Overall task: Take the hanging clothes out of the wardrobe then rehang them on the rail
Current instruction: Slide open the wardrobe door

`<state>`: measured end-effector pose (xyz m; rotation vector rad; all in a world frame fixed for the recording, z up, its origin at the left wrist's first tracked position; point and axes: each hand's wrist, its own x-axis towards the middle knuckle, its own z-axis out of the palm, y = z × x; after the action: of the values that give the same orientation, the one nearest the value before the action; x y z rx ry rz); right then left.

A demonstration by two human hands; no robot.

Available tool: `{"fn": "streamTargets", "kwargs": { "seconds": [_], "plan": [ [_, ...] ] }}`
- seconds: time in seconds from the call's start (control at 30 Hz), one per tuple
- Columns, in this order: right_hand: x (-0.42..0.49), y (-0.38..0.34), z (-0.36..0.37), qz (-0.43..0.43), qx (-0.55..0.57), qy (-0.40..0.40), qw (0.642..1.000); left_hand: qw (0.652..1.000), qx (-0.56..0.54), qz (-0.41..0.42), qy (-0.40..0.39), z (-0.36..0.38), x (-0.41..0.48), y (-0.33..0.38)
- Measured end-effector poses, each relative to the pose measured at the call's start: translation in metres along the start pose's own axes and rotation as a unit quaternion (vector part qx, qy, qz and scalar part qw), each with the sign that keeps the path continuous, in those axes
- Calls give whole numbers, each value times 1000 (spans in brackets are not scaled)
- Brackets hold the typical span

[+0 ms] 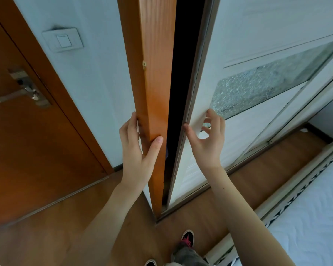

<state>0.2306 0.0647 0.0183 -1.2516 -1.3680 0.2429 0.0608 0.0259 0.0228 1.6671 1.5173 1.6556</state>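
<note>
The wardrobe stands straight ahead. Its orange wooden side panel (154,73) and its white sliding door (238,35) are parted by a narrow dark gap (185,73). My left hand (138,148) clasps the front edge of the wooden panel, thumb on the front face and fingers round the side. My right hand (206,137) rests on the left edge of the sliding door, thumb at the edge and fingers spread over the white face. The inside is black; no clothes or rail show.
A brown room door (27,141) with a metal handle (19,91) stands at left, a light switch (62,40) on the wall beside it. A frosted glass band (267,81) crosses the sliding door. A white bed (311,217) lies at lower right. My shoes (187,239) stand on wooden floor.
</note>
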Motion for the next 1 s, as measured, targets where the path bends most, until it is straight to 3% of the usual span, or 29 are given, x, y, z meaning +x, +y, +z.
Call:
{"fn": "streamTargets", "kwargs": {
  "seconds": [0.2, 0.27, 0.33, 0.4, 0.47, 0.53, 0.63, 0.7, 0.77, 0.9, 1.0],
  "plan": [
    [18, 21, -13, 24, -5, 36, 999, 1000, 3, 9, 4, -1, -1, 3],
    [26, 27, -18, 37, -7, 46, 998, 986, 64, 134, 75, -2, -1, 14],
    [36, 34, -25, 49, -10, 54, 997, 934, 118, 301, 149, 3, -1, 30],
    [45, 42, -31, 57, -10, 59, 997, 893, 113, 414, 139, 16, -4, 47],
    [53, 54, -35, 61, -10, 61, 996, 885, 87, 454, 61, 40, -5, 55],
    [62, 68, -38, 73, -16, 53, 996, 914, 55, 400, -48, 73, -2, 53],
    [77, 89, -47, 91, -58, -2, 994, 969, 10, 164, -186, 130, 8, 39],
    [88, 105, -53, 74, -92, -29, 993, 970, -36, -4, -241, 171, 17, 25],
    [101, 120, -57, 58, -110, -39, 991, 957, -73, -107, -260, 210, 28, 12],
    [125, 150, -70, 52, -111, -44, 991, 916, -198, -167, -306, 273, 41, -3],
    [143, 169, -85, 42, -113, -45, 992, 901, -225, -194, -316, 308, 46, 0]
  ]
}}
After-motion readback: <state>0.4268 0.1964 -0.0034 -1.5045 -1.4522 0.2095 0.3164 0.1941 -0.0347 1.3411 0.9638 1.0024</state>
